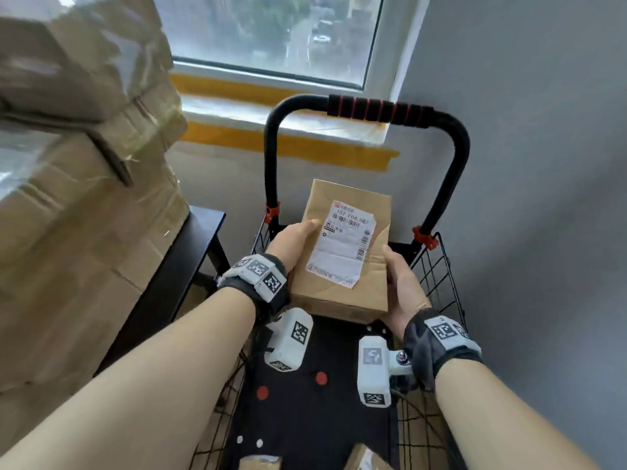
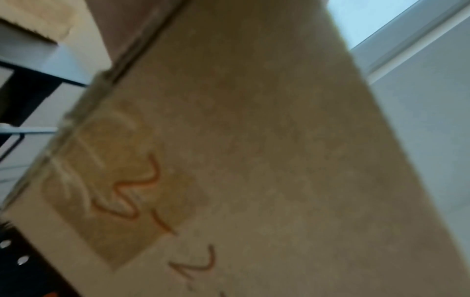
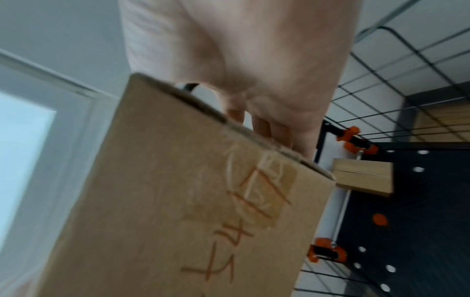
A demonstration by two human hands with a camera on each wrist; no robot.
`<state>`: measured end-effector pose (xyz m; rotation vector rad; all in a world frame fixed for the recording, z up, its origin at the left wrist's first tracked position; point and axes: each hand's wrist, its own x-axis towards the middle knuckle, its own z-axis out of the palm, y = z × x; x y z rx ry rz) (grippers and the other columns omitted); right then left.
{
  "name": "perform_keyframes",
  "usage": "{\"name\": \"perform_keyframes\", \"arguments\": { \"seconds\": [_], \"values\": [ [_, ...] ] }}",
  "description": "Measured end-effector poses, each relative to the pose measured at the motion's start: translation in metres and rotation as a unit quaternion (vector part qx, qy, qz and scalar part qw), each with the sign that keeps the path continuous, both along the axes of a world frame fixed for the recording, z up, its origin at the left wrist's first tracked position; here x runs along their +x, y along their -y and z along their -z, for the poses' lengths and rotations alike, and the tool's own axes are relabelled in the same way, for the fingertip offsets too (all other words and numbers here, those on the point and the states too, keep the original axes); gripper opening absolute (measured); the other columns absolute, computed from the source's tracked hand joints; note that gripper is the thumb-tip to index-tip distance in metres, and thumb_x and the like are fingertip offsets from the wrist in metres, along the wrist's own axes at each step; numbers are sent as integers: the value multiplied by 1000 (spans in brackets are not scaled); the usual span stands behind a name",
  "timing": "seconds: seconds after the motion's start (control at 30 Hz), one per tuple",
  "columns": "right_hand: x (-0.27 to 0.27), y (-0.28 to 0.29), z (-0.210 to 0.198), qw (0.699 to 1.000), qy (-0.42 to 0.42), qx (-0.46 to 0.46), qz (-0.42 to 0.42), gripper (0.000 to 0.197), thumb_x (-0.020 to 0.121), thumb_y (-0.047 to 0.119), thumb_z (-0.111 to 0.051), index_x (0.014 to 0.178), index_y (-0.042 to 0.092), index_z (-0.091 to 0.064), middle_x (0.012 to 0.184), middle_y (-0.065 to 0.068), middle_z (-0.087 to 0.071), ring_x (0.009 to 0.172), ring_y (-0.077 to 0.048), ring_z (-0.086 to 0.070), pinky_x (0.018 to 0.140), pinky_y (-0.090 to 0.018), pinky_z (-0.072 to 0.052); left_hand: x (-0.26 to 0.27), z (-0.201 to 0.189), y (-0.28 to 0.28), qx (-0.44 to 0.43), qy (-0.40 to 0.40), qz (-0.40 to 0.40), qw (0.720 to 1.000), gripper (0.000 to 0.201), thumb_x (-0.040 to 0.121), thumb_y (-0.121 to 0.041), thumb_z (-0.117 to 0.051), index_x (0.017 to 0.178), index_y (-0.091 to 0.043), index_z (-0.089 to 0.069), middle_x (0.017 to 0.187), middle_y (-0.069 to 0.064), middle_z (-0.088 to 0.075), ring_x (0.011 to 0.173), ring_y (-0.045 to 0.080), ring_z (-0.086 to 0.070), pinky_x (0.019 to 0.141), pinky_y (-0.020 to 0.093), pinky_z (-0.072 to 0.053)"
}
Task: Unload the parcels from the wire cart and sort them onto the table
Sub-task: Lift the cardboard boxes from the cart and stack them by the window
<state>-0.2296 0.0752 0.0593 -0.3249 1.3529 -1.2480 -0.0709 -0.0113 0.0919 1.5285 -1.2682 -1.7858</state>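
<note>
A brown cardboard parcel (image 1: 342, 252) with a white shipping label is held above the black wire cart (image 1: 437, 276). My left hand (image 1: 291, 239) grips its left edge, thumb on top. My right hand (image 1: 403, 283) grips its right edge. In the left wrist view the parcel's underside (image 2: 254, 150), with orange handwriting, fills the frame. The right wrist view shows the parcel (image 3: 178, 201) with my right hand's fingers (image 3: 274, 130) curled behind its edge. Two more parcels (image 1: 261, 463) (image 1: 366, 459) lie at the cart's near end, and the right wrist view shows one small parcel (image 3: 363, 178) on the cart floor.
The cart's black handle (image 1: 376, 110) with a red-ringed foam grip rises behind the parcel. A stack of large taped cardboard boxes (image 1: 78, 198) stands left, beside a black table (image 1: 190, 252). A grey wall (image 1: 543, 164) is on the right, a window (image 1: 271, 32) ahead.
</note>
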Motion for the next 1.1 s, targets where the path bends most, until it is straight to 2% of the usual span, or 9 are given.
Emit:
{"name": "perform_keyframes", "arguments": {
  "seconds": [0.17,0.27,0.4,0.53,0.63,0.7,0.83,0.97,1.1],
  "values": [
    [47,-15,-62,998,-2,-61,-36,34,87,44,-55,95,16,-72,87,-9,-75,72,-21,-71,64,-30,-56,49,-60,-20,-94,13,-11,995,40,65,-60,-52,81,-26,-67,111,10,-69,104,30,-63,102,46,-43],
    [86,-27,-96,993,-14,-112,-21,38,82,44,-61,103,15,-72,94,-12,-74,75,-24,-70,70,-32,-56,89,-86,-29,-128,3,-10,992,61,49,-66,-53,88,-23,-69,109,10,-69,103,32,-63,101,47,-44],
    [149,-40,-132,990,-68,-121,8,71,52,53,-76,110,13,-71,108,-17,-70,102,-36,-66,96,-53,-48,152,-126,-55,-179,-24,0,984,53,55,-62,-55,86,-22,-68,103,10,-71,100,31,-65,99,48,-46],
    [201,-44,-161,986,-122,-114,20,88,36,61,-81,109,13,-70,106,-15,-71,102,-37,-66,93,-60,-47,217,-157,-74,-220,-59,5,974,73,47,-60,-58,105,-17,-70,110,11,-70,103,32,-65,98,47,-48],
    [246,-54,-192,979,-149,-135,1,48,71,56,-67,95,14,-65,77,1,-73,69,-16,-70,67,-30,-59,264,-191,-100,-213,-83,1,973,59,71,-49,-61,112,-7,-65,110,12,-68,92,30,-67,84,38,-54],
    [270,-49,-205,979,-159,-129,-3,37,75,53,-61,88,19,-60,59,7,-68,53,-10,-64,56,-23,-54,293,-200,-100,-215,-86,-21,973,44,87,-42,-55,114,-8,-64,108,12,-67,85,25,-65,79,34,-52],
    [319,-24,-221,980,-169,-105,-30,84,41,66,-74,105,13,-70,93,-7,-73,85,-28,-69,89,-49,-53,346,-211,-83,-216,-62,-91,970,52,82,-48,-60,116,-9,-62,114,10,-66,104,26,-63,98,39,-47],
    [365,-4,-235,977,-178,-92,-73,54,73,64,-63,96,16,-65,83,-9,-69,83,-26,-65,89,-47,-54,392,-217,-54,-198,-29,-132,971,36,85,-34,-57,108,-8,-63,111,11,-68,104,27,-65,97,38,-49],
    [395,35,-235,971,-175,-98,-128,63,79,64,-56,120,16,-56,119,-13,-60,109,-30,-58,96,-46,-49,430,-218,-28,-195,12,-154,968,27,83,-33,-55,95,-10,-62,103,11,-68,97,28,-64,95,36,-49]
  ]
}}
